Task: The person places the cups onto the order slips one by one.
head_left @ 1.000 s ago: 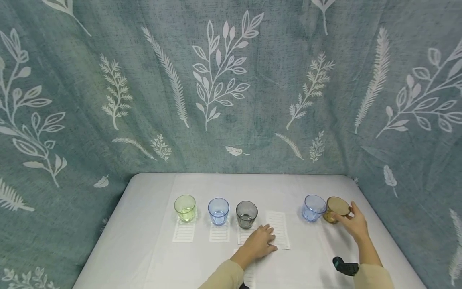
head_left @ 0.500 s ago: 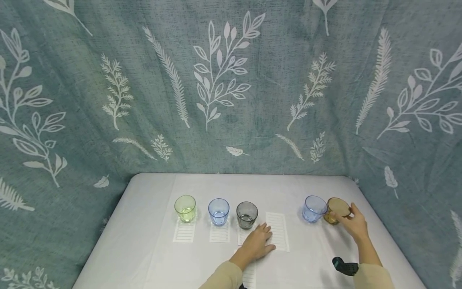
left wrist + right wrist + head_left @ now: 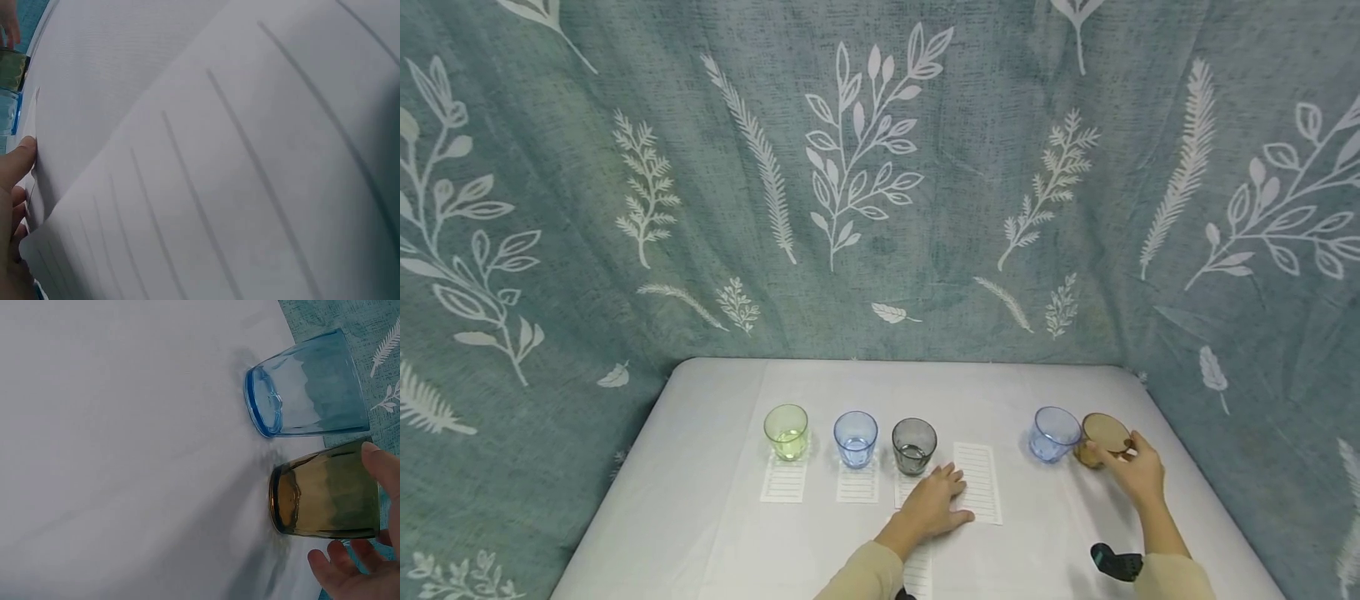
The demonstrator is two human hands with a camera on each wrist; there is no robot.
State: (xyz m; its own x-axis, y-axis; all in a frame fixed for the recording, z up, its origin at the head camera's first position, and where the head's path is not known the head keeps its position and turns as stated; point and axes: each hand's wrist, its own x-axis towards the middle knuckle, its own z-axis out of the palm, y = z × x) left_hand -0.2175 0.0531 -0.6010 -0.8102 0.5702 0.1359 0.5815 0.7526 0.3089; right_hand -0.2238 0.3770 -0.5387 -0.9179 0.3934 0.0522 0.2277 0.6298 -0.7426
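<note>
An amber drinking glass (image 3: 1103, 431) stands upright at the right of the table. My right hand (image 3: 1139, 477) holds it near the rim, the thumb on its side; in the right wrist view several fingers hang loosely beside the glass (image 3: 331, 494). Close beside the amber one is a blue glass (image 3: 306, 387), upright. My left hand (image 3: 928, 504) rests on the table with fingers spread, touching the left side of a lined paper sheet (image 3: 977, 483). Just beyond this hand stands a grey glass (image 3: 913, 447). Lined paper (image 3: 206, 187) fills much of the left wrist view.
Left of the grey glass stand a second blue glass (image 3: 855, 440) and a green glass (image 3: 786, 433). Lined paper slips (image 3: 783, 483) lie in front of these. Another sheet (image 3: 919, 575) shows below my left forearm. A patterned curtain (image 3: 880, 183) surrounds the white table (image 3: 647, 500).
My left hand has drawn slightly back and left, and the lined sheet has shifted slightly toward me. My right hand has come slightly nearer, with the amber glass barely moved.
</note>
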